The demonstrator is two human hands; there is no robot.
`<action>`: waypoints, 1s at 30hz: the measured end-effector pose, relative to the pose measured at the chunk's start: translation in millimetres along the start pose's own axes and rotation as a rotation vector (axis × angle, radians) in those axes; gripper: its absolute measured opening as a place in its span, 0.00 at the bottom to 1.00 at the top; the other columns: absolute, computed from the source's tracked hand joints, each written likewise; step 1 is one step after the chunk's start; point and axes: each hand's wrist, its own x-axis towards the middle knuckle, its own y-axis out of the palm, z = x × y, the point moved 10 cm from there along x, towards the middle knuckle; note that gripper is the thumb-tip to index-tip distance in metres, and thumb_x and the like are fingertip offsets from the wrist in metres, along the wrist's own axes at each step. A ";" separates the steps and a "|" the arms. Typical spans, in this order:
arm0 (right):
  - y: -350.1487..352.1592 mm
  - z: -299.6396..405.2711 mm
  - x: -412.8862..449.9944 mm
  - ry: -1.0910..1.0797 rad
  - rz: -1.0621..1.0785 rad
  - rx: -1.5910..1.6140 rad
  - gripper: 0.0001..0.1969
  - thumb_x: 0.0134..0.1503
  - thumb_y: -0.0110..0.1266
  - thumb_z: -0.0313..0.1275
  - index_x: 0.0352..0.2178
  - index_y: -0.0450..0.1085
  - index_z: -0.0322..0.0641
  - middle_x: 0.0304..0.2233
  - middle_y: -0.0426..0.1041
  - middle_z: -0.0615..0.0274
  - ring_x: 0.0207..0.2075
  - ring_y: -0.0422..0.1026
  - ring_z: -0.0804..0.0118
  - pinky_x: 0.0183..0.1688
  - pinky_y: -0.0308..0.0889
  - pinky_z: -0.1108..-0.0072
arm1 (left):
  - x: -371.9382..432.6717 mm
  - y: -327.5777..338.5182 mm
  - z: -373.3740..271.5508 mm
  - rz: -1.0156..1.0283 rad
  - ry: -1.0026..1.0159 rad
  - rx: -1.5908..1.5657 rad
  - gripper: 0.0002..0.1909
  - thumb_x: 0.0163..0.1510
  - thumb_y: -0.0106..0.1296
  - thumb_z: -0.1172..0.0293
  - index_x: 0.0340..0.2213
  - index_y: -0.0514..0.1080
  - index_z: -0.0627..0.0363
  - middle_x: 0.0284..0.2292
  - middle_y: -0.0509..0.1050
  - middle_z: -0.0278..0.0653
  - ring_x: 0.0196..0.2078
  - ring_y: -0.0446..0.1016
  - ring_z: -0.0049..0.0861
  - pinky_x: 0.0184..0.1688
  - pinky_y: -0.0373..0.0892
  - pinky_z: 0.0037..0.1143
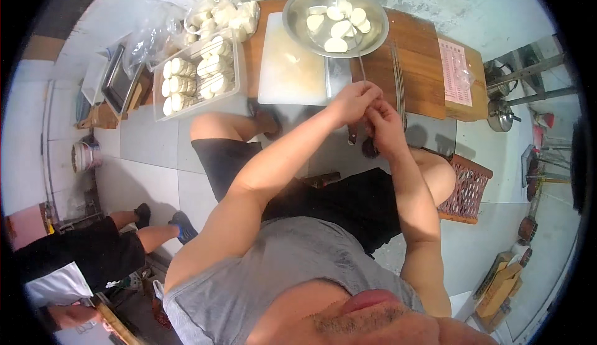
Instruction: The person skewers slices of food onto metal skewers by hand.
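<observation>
A thin metal skewer [363,69] runs up from my hands, its far end over a steel bowl [298,37]. My left hand [357,101] pinches the skewer below the bowl's rim. Just beneath, my right hand [387,128] has its fingers curled around the near end, which the fingers mostly hide. Several pale, thick, round food slices [339,29] lie in the bowl; whether any is on the skewer tip is hard to tell. More metal skewers [399,79] lie in a bundle on the wooden board [419,74], right of my hands.
Left of the bowl lie a white cutting board [291,74] and a knife [352,135], its handle over the edge. A clear plastic bin [238,65] holds rows of skewered slices; a bag of slices [224,16] sits behind. A cardboard box [475,84] stands right. Another person [84,256] is lower left.
</observation>
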 end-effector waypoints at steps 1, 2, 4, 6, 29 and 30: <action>-2.2 5.2 4.1 0.002 0.005 0.008 0.05 0.55 0.48 0.26 0.33 0.65 0.37 0.22 0.67 0.68 0.20 0.62 0.78 0.22 0.58 0.87 | 3.0 -0.4 -6.1 0.003 0.036 0.077 0.15 0.57 0.44 0.64 0.38 0.69 0.64 0.32 0.72 0.36 0.35 0.69 0.20 0.38 0.66 0.22; -15.4 16.8 11.3 -0.072 -0.063 -0.003 0.05 0.55 0.48 0.26 0.34 0.65 0.37 0.22 0.67 0.68 0.19 0.61 0.79 0.21 0.56 0.88 | 16.1 -10.6 -5.8 -0.034 0.165 0.148 0.15 0.56 0.47 0.64 0.40 0.69 0.63 0.34 0.73 0.37 0.36 0.70 0.21 0.39 0.66 0.22; -40.8 33.6 22.8 -0.136 -0.136 -0.003 0.06 0.55 0.48 0.26 0.34 0.65 0.37 0.22 0.67 0.68 0.19 0.60 0.80 0.20 0.55 0.88 | 40.2 -40.3 -2.1 -0.089 0.165 0.223 0.15 0.55 0.47 0.64 0.39 0.69 0.64 0.35 0.73 0.38 0.35 0.70 0.21 0.39 0.67 0.22; -57.0 58.2 31.4 -0.196 -0.152 -0.027 0.06 0.55 0.48 0.25 0.35 0.65 0.37 0.21 0.67 0.68 0.18 0.59 0.81 0.20 0.54 0.89 | 62.8 -87.4 -6.0 -0.221 0.147 0.398 0.17 0.53 0.49 0.63 0.39 0.69 0.65 0.35 0.74 0.40 0.35 0.71 0.22 0.40 0.67 0.22; -80.0 109.6 53.7 -0.302 -0.188 0.252 0.06 0.55 0.49 0.27 0.34 0.67 0.37 0.23 0.69 0.67 0.18 0.60 0.82 0.20 0.53 0.89 | 205.9 -144.8 26.6 -0.159 -0.284 1.113 0.27 0.42 0.56 0.53 0.38 0.72 0.63 0.32 0.75 0.50 0.36 0.74 0.40 0.40 0.68 0.30; -81.5 109.5 53.4 -0.307 -0.198 0.266 0.06 0.55 0.49 0.27 0.34 0.67 0.37 0.23 0.69 0.67 0.18 0.60 0.82 0.20 0.53 0.90 | 208.8 -137.9 10.9 -0.228 -0.175 1.106 0.27 0.41 0.56 0.52 0.38 0.72 0.62 0.33 0.75 0.50 0.36 0.73 0.41 0.42 0.68 0.30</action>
